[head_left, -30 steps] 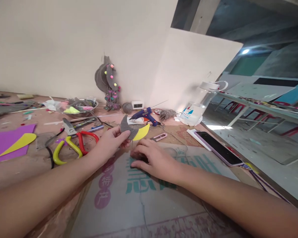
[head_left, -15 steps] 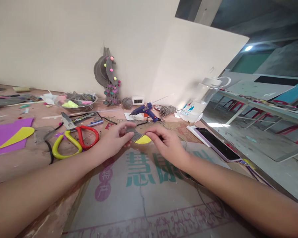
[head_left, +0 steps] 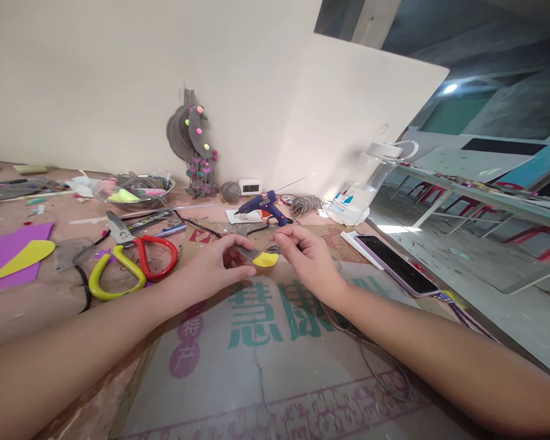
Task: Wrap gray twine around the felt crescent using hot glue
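Observation:
A yellow felt-like piece [head_left: 266, 260], partly wrapped in grey yarn, is gripped by my left hand [head_left: 227, 260] at its wrapped end. Its bare yellow tip points right. My right hand [head_left: 300, 253] pinches a thin strand of grey yarn [head_left: 271, 239] just right of the piece. Loose yarn trails below my right wrist over the printed board [head_left: 211, 379]. Behind my hands a blue glue gun [head_left: 266, 205] lies on the table. Large scissors [head_left: 140, 256] with one yellow and one red handle lie left of my left hand.
Purple sheet [head_left: 13, 244] and yellow cutout [head_left: 27, 256] lie at left. Along the wall stand a bowl of scraps [head_left: 151, 195], a pompom-decorated grey ornament [head_left: 190, 134], a yarn ball [head_left: 230, 192], a small clock [head_left: 250, 186] and a water bottle [head_left: 357, 189]. A phone [head_left: 396, 263] lies right.
My left hand has tilted, and the yellow piece now shows its tip further right. My right hand has lifted slightly away from it with the yarn. The view has shifted a little.

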A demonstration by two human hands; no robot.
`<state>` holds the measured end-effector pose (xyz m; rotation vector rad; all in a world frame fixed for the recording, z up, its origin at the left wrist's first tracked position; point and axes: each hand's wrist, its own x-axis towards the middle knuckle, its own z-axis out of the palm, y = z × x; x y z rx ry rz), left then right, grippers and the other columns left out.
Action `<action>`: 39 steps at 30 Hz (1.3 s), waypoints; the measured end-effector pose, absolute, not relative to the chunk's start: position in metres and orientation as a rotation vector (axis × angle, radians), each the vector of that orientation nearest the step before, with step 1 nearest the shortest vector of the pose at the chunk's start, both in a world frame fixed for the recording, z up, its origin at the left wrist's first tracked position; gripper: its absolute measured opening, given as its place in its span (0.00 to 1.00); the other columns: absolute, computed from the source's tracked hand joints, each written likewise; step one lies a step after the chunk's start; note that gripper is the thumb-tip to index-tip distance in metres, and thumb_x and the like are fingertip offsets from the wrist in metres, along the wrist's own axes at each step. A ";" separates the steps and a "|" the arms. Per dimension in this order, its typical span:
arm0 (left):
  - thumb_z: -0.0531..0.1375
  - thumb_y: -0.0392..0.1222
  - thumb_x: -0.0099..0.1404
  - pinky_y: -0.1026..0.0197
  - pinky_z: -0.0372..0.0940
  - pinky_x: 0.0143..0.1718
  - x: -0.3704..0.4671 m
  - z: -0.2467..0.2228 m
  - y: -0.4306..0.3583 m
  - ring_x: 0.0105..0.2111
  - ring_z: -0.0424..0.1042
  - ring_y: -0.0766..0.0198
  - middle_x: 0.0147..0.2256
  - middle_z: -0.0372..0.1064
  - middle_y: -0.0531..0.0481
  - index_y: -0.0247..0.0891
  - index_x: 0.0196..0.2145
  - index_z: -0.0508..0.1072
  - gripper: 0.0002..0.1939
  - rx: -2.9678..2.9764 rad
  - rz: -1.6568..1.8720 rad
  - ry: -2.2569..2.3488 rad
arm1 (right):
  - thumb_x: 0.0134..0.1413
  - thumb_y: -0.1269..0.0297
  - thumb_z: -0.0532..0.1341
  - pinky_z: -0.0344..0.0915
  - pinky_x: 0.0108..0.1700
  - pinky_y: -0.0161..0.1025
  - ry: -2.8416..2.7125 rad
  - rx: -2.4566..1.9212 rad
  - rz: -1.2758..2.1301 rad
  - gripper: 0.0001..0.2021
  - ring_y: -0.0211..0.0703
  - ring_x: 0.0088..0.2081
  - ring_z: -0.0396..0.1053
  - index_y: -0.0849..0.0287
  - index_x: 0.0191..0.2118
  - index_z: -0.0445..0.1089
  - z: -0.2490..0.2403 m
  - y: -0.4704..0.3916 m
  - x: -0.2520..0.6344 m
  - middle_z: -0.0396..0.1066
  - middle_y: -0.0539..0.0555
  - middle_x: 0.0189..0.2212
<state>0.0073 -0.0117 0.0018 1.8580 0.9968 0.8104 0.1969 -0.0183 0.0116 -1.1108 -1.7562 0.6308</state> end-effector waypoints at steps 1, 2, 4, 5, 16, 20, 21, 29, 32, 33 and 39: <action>0.60 0.44 0.54 0.65 0.62 0.26 0.007 0.002 -0.012 0.28 0.67 0.66 0.27 0.66 0.55 0.40 0.40 0.65 0.15 1.863 0.817 1.003 | 0.56 0.60 0.54 0.52 0.25 0.30 -1.761 -1.108 0.626 0.10 0.32 0.23 0.55 0.60 0.33 0.67 0.012 -0.018 0.197 0.62 0.48 0.24; 0.60 0.44 0.55 0.65 0.62 0.26 0.007 0.002 -0.012 0.28 0.67 0.66 0.27 0.66 0.55 0.40 0.39 0.65 0.14 1.864 0.823 1.004 | 0.56 0.60 0.54 0.52 0.25 0.31 -1.767 -1.106 0.618 0.10 0.32 0.24 0.55 0.60 0.32 0.67 0.012 -0.019 0.197 0.62 0.49 0.24; 0.60 0.44 0.55 0.65 0.62 0.27 0.007 0.002 -0.012 0.28 0.68 0.65 0.28 0.67 0.55 0.40 0.38 0.65 0.13 1.844 0.830 0.994 | 0.56 0.60 0.54 0.53 0.26 0.31 -1.782 -1.108 0.599 0.10 0.32 0.24 0.56 0.60 0.31 0.67 0.012 -0.019 0.197 0.62 0.48 0.23; 0.60 0.45 0.55 0.64 0.63 0.28 0.007 0.001 -0.011 0.29 0.69 0.65 0.28 0.67 0.54 0.40 0.38 0.65 0.14 1.829 0.828 0.986 | 0.56 0.60 0.54 0.53 0.26 0.31 -1.789 -1.112 0.587 0.10 0.32 0.24 0.56 0.60 0.31 0.67 0.012 -0.019 0.197 0.61 0.48 0.23; 0.60 0.47 0.55 0.69 0.58 0.22 0.006 0.003 -0.014 0.24 0.65 0.69 0.25 0.65 0.56 0.40 0.33 0.65 0.11 1.792 0.830 1.008 | 0.54 0.58 0.56 0.50 0.21 0.30 -1.751 -1.123 0.873 0.10 0.28 0.19 0.52 0.60 0.29 0.62 0.021 -0.006 0.205 0.62 0.47 0.23; 0.60 0.47 0.55 0.69 0.57 0.21 0.006 0.005 -0.015 0.22 0.64 0.70 0.24 0.65 0.57 0.40 0.32 0.66 0.11 1.821 0.839 1.054 | 0.51 0.55 0.58 0.42 0.17 0.29 -1.693 -1.202 1.210 0.12 0.26 0.15 0.45 0.60 0.30 0.62 0.027 0.003 0.216 0.60 0.44 0.18; 0.60 0.48 0.55 0.69 0.58 0.21 0.006 0.005 -0.016 0.23 0.64 0.70 0.25 0.66 0.56 0.40 0.32 0.66 0.11 1.826 0.836 1.056 | 0.50 0.55 0.58 0.41 0.17 0.29 -1.688 -1.230 1.268 0.12 0.27 0.15 0.43 0.60 0.30 0.63 0.029 0.005 0.219 0.56 0.42 0.16; 0.60 0.49 0.54 0.68 0.57 0.21 0.006 0.001 -0.012 0.23 0.64 0.68 0.26 0.65 0.55 0.40 0.31 0.66 0.12 1.845 0.876 1.038 | 0.44 0.52 0.61 0.47 0.18 0.28 -1.933 -1.389 1.215 0.16 0.29 0.21 0.52 0.61 0.31 0.67 0.025 0.016 0.235 0.58 0.46 0.21; 0.60 0.49 0.53 0.68 0.58 0.22 0.006 0.001 -0.012 0.24 0.65 0.68 0.27 0.65 0.55 0.40 0.32 0.65 0.13 1.819 0.865 1.019 | 0.45 0.51 0.60 0.48 0.18 0.28 -1.953 -1.410 1.194 0.16 0.29 0.20 0.51 0.61 0.31 0.68 0.020 0.017 0.235 0.55 0.44 0.19; 0.61 0.49 0.53 0.68 0.58 0.21 0.006 0.001 -0.012 0.24 0.66 0.68 0.27 0.65 0.55 0.40 0.32 0.65 0.13 1.809 0.856 1.021 | 0.45 0.51 0.60 0.48 0.18 0.28 -1.950 -1.418 1.167 0.16 0.29 0.19 0.50 0.61 0.31 0.68 0.019 0.016 0.234 0.55 0.44 0.19; 0.59 0.50 0.55 0.66 0.59 0.26 0.005 0.001 -0.009 0.28 0.65 0.67 0.29 0.65 0.54 0.40 0.33 0.65 0.13 1.833 0.883 0.978 | 0.47 0.51 0.59 0.48 0.20 0.29 -2.003 -1.434 1.050 0.17 0.28 0.18 0.52 0.61 0.36 0.70 0.014 0.015 0.232 0.60 0.45 0.20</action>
